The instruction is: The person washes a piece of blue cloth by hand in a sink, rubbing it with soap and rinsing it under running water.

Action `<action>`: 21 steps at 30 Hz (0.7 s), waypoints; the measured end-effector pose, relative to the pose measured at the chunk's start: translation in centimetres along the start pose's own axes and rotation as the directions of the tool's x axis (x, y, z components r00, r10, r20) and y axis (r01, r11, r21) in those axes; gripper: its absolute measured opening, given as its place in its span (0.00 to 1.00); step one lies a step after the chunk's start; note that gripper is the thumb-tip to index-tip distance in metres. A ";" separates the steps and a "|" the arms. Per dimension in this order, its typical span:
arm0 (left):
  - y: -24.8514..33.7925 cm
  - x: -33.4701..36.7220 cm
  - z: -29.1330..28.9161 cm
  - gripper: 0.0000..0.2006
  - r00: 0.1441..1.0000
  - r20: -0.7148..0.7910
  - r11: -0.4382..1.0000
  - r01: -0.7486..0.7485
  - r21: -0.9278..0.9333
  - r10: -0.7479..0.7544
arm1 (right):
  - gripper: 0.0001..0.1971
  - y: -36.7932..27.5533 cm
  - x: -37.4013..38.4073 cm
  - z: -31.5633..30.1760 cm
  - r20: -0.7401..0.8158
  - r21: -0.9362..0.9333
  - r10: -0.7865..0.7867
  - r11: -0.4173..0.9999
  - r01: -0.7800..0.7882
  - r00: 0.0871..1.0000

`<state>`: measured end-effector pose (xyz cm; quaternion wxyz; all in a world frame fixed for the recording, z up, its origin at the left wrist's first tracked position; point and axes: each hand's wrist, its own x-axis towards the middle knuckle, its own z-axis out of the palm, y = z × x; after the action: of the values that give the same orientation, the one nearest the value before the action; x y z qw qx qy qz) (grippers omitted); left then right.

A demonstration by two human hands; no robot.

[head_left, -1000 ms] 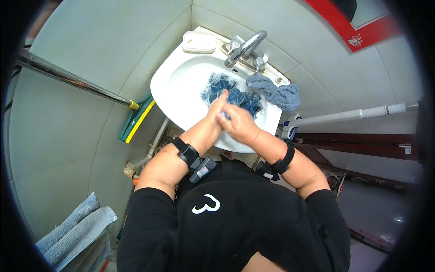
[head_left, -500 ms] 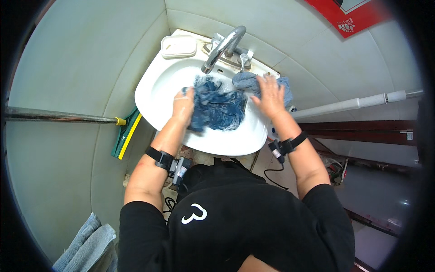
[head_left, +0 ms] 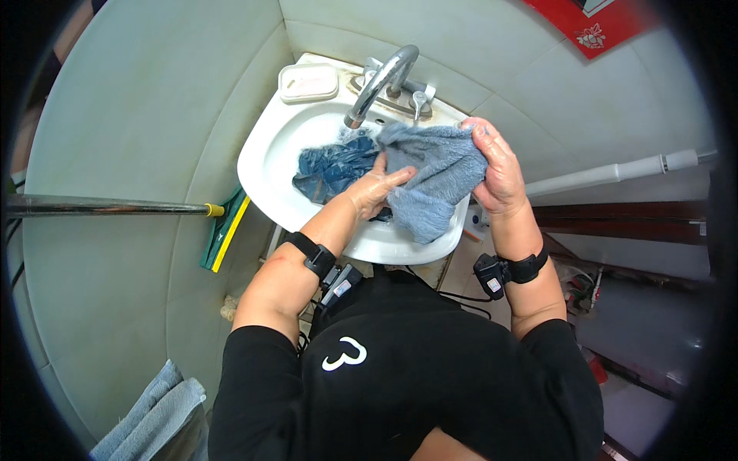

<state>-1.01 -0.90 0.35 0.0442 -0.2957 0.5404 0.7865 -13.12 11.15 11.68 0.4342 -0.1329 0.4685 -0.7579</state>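
A grey-blue towel [head_left: 437,165] is spread between my two hands over the right side of the white sink [head_left: 265,165]. My right hand [head_left: 500,173] grips its upper right corner, thumb on top. My left hand [head_left: 375,190] is closed on its left edge, with the thumb in front and some fingers hidden behind the cloth. Dark blue wet fabric [head_left: 330,165] lies in the basin to the left with suds about it, partly covered by my left hand and the towel. Above the basin curves a chrome faucet [head_left: 390,73].
A white soap dish [head_left: 307,82] sits on the sink's back left corner. At left, a green and yellow squeegee [head_left: 223,230] has a long metal handle. A white pole [head_left: 607,178] crosses at right. Grey towels [head_left: 157,415] hang at lower left. Wall tiles enclose the sink.
My right hand has taken up the towel from the sink's right rim and it now hangs unfolded. My left hand has left the dark fabric and moved right onto the towel.
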 end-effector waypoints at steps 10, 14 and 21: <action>0.5 -2.2 -8.9 0.21 0.878 -0.414 0.442 0.280 0.852 0.242 | 0.14 5.6 1.4 -6.3 -0.041 -0.999 -0.010 0.001 -0.041 0.999; -0.2 0.2 -8.0 0.49 0.956 -0.228 0.311 0.165 0.936 0.182 | 0.29 13.4 3.0 -5.2 0.028 -0.994 -0.030 -0.108 0.025 0.999; -0.5 4.5 -7.0 0.46 0.942 -0.284 -0.088 0.272 0.958 -0.181 | 0.28 17.5 7.1 -3.3 -0.107 -0.952 0.276 -0.305 -0.018 0.955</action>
<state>-1.59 -7.94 -4.08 0.3572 -0.2833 0.8811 0.1258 -9.95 4.35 -5.99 0.2806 -0.4263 0.8600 -0.0033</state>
